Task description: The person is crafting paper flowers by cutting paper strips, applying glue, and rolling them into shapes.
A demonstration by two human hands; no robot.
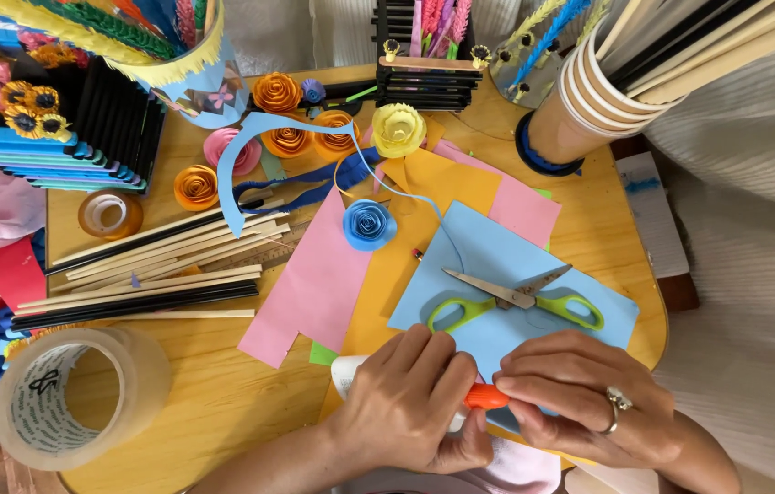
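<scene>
Fingers: your left hand (415, 402) was wrapped tight around the white glue bottle (347, 373), and your right hand (580, 398) pinched its orange cap (486, 396) with thumb and fingertips together.
Glue bottle: it lay sideways at the near table edge, over the blue paper sheet (497, 265).
Scissors: the green-handled scissors (520, 298) rested partly open on that blue sheet, just beyond your 2 hands.
Blue paper rose: the blue paper rose (369, 224) sat on the pink sheet (314, 274).
Tape: 1 big clear tape roll (76, 398) stood at your left.
</scene>
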